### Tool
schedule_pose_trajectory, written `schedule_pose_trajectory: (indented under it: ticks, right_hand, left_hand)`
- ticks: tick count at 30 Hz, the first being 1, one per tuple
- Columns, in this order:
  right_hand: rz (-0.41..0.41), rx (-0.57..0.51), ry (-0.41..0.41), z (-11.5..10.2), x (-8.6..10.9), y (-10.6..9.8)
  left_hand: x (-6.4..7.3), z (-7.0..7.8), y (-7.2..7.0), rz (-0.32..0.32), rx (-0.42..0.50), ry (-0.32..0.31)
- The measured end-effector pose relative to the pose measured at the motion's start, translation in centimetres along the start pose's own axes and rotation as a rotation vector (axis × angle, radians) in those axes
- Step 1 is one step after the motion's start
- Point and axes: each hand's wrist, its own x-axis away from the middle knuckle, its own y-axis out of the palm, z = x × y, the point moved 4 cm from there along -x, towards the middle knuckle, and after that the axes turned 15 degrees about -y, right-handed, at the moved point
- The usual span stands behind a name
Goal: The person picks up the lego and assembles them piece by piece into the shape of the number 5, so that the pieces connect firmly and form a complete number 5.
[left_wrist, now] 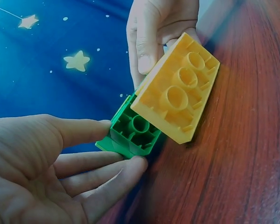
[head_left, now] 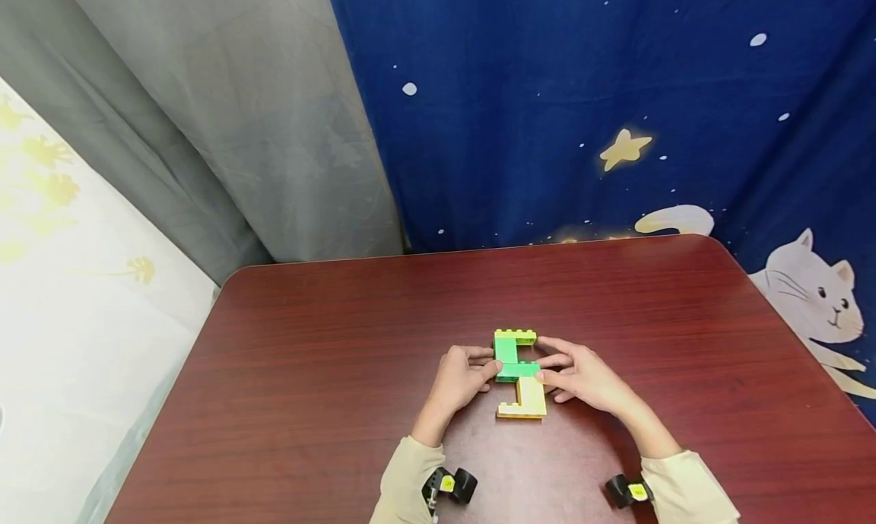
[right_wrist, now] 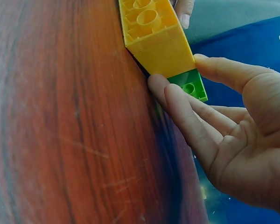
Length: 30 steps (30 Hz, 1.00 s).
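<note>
An S-like figure of joined toy building bricks is between both hands. In the head view, a lime brick (head_left: 506, 333) tops it, green bricks (head_left: 506, 350) make the middle, and yellow bricks (head_left: 533, 397) form the near end. At the green part's left side, my left hand (head_left: 457, 381) pinches it between thumb and fingers. My right hand (head_left: 587, 376) grips the other side, its thumb where green meets yellow. The left wrist view shows the hollow undersides of a yellow brick (left_wrist: 176, 88) and a green brick (left_wrist: 136, 128).
The figure is over a reddish-brown wooden table (head_left: 328, 372). A blue curtain (head_left: 520, 113) with stars and a cat hangs behind the far edge, beside a grey curtain (head_left: 274, 128). Each wrist carries a small black camera; the left camera (head_left: 465, 485) is near the front.
</note>
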Motion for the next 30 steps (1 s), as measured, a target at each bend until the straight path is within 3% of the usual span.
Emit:
schedule_pose_trajectory:
  ticks: [4,14,30]
  right_hand:
    - [0.012,0.011,0.005,-0.3,-0.1,0.0]
    - [0.013,0.057,-0.008,-0.7,-0.5,-0.1]
    - [0.018,0.082,-0.009,-0.8,-0.2,0.9]
  left_hand:
    - [0.0,0.1,0.1,0.026,-0.003,-0.004]
    - [0.0,0.6,0.0,0.071,-0.107,0.054]
    - [0.2,-0.4,-0.2,0.028,-0.104,0.007]
